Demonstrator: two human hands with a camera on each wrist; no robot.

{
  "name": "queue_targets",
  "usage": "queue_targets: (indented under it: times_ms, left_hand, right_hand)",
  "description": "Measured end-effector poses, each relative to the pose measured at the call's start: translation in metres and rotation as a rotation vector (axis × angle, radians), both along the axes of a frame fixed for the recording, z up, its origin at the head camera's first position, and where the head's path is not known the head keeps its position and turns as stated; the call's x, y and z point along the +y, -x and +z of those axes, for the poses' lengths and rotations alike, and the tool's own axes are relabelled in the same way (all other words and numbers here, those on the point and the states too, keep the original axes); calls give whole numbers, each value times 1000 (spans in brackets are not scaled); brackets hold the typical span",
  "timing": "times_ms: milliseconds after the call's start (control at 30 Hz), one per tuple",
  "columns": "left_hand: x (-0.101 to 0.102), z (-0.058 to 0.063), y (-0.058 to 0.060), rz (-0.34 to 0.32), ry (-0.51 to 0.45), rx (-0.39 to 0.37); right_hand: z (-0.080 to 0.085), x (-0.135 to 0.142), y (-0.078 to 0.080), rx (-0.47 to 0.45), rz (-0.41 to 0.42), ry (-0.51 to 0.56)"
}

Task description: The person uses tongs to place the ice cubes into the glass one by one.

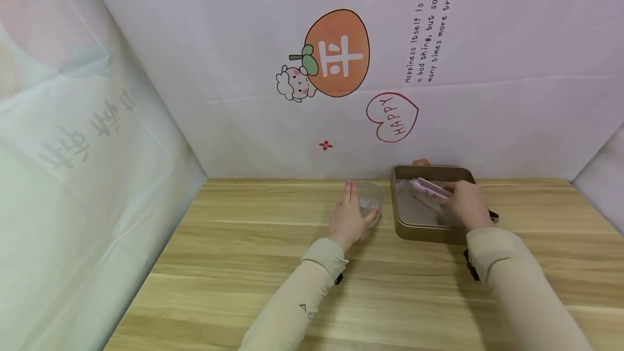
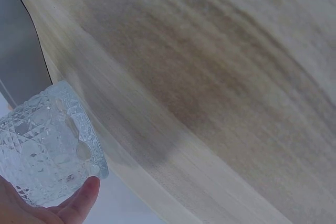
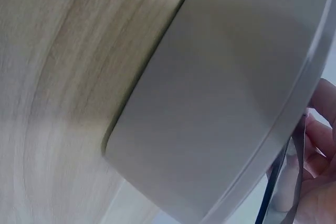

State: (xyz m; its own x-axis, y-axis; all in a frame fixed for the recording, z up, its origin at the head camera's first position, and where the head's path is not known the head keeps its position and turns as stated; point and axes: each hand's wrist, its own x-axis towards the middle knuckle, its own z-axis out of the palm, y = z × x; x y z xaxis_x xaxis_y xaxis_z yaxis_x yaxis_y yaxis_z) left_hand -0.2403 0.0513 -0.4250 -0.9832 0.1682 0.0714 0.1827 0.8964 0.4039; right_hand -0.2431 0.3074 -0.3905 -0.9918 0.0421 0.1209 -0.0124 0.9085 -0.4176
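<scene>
Glass (image 1: 369,193) left of box (image 1: 423,232) grasped by left fingers (image 1: 348,194); pink item (image 1: 428,188) over box pinched by right fingers (image 1: 457,190); sheet (image 1: 253,134) behind box.

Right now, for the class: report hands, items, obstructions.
Left hand gripping clear glass. Right hand holding tong-like tool at open box. Box wall stands between glass and tool.

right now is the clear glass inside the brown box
No, the head view shows the clear glass outside the brown box, beside its left wall, with the left hand touching it.
</scene>
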Motion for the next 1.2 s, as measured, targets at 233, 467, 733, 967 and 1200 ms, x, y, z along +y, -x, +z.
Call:
queue_targets:
  times_ms: [233, 467, 733, 967, 1200]
  left_hand:
    - [-1, 1, 0, 0, -9, -16]
    - [-3, 3, 0, 13, 2, -25]
    - [-2, 4, -1, 4, 17, -31]
    - [-1, 2, 1, 4, 14, -21]
    - [-1, 2, 1, 1, 2, -16]
  right_hand:
    - [4, 3, 1, -7, -1, 34]
    - [10, 3, 0, 10, 14, 35]
    - [15, -1, -3, 103, 16, 35]
    - [22, -11, -7, 146, 34, 13]
    - [30, -24, -11, 193, 58, -4]
